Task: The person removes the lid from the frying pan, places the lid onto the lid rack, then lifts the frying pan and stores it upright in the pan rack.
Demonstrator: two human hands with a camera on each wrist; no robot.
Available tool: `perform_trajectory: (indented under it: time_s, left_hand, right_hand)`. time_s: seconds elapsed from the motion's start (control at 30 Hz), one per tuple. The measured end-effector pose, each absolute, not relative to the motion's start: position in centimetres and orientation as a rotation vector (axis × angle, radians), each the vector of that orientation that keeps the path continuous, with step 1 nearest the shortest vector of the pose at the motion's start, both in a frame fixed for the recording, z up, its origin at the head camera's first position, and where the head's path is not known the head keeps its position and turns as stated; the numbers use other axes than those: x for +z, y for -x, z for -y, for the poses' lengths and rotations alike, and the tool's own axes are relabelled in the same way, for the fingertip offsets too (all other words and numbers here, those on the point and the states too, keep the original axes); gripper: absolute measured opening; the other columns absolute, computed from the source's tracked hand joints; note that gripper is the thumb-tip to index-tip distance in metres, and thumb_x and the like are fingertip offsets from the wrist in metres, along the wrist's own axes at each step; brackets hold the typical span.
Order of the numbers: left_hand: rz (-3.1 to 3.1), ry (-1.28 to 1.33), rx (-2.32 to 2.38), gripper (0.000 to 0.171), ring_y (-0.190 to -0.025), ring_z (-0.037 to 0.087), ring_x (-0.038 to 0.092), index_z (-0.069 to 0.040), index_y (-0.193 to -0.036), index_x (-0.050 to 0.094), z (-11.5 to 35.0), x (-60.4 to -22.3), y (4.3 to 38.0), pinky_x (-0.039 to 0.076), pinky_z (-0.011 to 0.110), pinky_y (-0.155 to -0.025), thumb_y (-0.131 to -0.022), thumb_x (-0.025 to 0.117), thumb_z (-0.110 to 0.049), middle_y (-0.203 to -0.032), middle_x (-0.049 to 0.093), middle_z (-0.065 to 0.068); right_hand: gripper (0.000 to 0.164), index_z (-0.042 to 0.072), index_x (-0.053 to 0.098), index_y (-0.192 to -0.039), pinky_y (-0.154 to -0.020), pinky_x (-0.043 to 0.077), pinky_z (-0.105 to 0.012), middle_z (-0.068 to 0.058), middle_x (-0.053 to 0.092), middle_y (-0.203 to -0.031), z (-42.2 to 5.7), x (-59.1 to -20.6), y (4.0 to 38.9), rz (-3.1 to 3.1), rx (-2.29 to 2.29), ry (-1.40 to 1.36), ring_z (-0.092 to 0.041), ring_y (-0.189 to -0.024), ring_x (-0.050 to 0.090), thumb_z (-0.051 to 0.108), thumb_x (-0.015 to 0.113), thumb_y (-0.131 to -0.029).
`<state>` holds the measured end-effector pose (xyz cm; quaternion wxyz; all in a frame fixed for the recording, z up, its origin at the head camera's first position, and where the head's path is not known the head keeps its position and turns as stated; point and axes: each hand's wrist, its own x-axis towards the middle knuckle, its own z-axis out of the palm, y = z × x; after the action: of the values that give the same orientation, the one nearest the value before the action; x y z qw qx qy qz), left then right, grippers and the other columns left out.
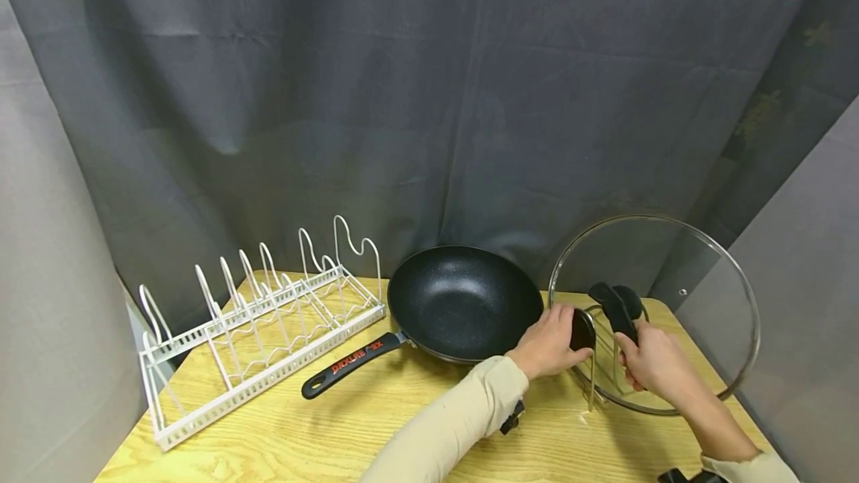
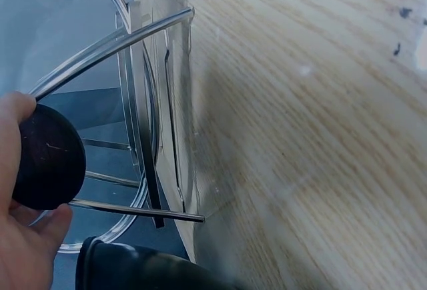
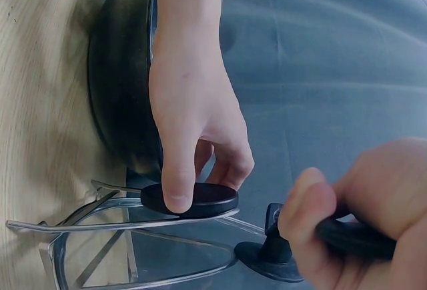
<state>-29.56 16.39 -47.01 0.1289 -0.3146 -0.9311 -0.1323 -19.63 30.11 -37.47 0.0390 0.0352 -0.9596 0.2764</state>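
On the right of the head view, a large glass lid (image 1: 705, 297) with a metal rim stands on edge, leaning in a wire lid stand (image 1: 593, 382). My right hand (image 1: 661, 360) grips the lid's black handle (image 1: 614, 308); the right wrist view shows its fingers curled round the handle (image 3: 353, 238). Beside it, my left hand (image 1: 552, 343) pinches a black round disc (image 2: 50, 160) on the front of the stand, thumb on one face and fingers behind. Partly behind the left hand sits a black frying pan (image 1: 463, 304).
A white wire rack (image 1: 268, 375) with several upright loops stands on the left of the wooden table (image 1: 322, 446). The pan's handle (image 1: 352, 364) points toward the front left. Grey curtains (image 1: 403, 95) hang close behind and at both sides.
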Motion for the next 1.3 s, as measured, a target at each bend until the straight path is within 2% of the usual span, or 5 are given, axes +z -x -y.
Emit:
perform_trajectory:
  time_s: [0.77,1.07,1.3]
  left_hand:
    - [2.686,0.96,-0.395,0.074,-0.119,0.008,0.043,-0.012,-0.139,0.031,-16.7,-47.2,29.7,0.041,0.018,-0.093,-0.086,0.054,-0.059,-0.132,0.04,-0.001]
    - [2.687,0.977,-0.369,0.076,-0.12,0.01,0.042,-0.011,-0.141,0.028,-16.5,-47.4,29.6,0.04,0.018,-0.095,-0.088,0.052,-0.059,-0.133,0.039,0.0]
    - [2.683,0.996,-0.383,0.075,-0.119,0.009,0.043,-0.01,-0.141,0.028,-16.4,-47.2,29.8,0.041,0.017,-0.092,-0.088,0.053,-0.057,-0.132,0.039,0.001]
  right_hand:
    - [0.021,-0.004,0.045,-0.089,-0.042,0.046,-0.032,-0.005,0.052,-0.058,-30.0,-37.3,20.8,2.991,0.952,-0.06,-0.017,-0.043,0.055,0.013,0.04,-0.101]
    - [0.024,-0.005,0.043,-0.092,-0.046,0.049,-0.035,-0.011,0.055,-0.065,-30.0,-37.2,20.8,2.992,1.146,-0.016,-0.021,-0.047,0.056,0.012,0.03,-0.102]
    - [0.028,-0.009,0.04,-0.102,-0.049,0.05,-0.037,-0.01,0.054,-0.068,-29.9,-36.8,20.8,2.969,1.323,-0.005,-0.023,-0.051,0.057,0.014,0.024,-0.103]
